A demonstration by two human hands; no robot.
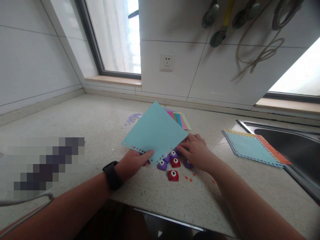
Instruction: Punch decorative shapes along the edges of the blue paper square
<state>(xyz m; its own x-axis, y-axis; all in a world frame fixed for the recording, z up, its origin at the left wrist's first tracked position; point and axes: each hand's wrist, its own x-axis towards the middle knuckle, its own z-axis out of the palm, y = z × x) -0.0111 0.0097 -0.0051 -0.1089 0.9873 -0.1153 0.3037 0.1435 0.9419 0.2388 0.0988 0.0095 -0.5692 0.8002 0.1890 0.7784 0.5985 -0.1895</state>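
My left hand [133, 162], with a black watch on its wrist, pinches the near edge of a light blue paper sheet [155, 131] and holds it tilted up above the counter. That near edge has a row of small punched shapes. My right hand [196, 150] rests fingers down on the small craft punches; its fingers curl over a purple punch [188, 164]. Just under the sheet sit another purple punch [162, 165] and two red punches [173, 175], close together.
A fan of coloured paper sheets [182, 120] lies behind the blue one. A stack of punched sheets [252, 146] lies right, beside the steel sink [295, 146]. Purple paper bits [133, 117] and small red bits [190, 179] dot the speckled counter [87, 123]. Utensils hang on the wall.
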